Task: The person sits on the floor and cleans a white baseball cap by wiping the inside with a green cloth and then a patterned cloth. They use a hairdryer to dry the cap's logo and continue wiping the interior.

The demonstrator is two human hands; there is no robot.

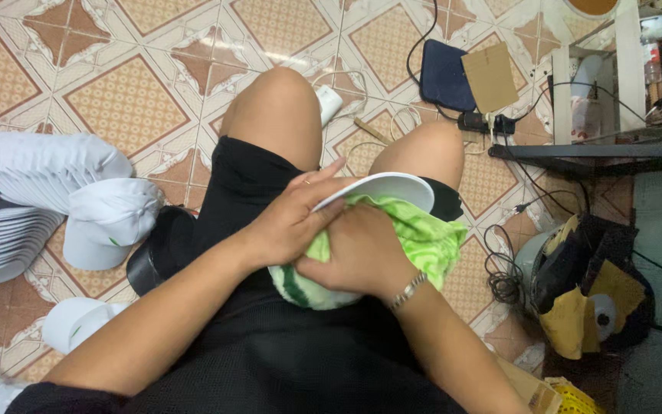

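Note:
A white cap with a green patterned lining (423,238) lies upside down on my lap, its white brim (392,188) pointing away from me. My left hand (293,218) grips the brim's near edge, thumb on top. My right hand (358,257), a metal bracelet at the wrist, presses into the green crown beneath the brim. Both hands touch each other over the cap.
Stacks of white caps (32,199) lie on the tiled floor at left, a single cap (109,222) on top and another (78,322) near my elbow. Cables (507,276), a dark pad (446,77), cardboard (490,77), a table leg (599,149) and a dark bag (591,284) crowd the right.

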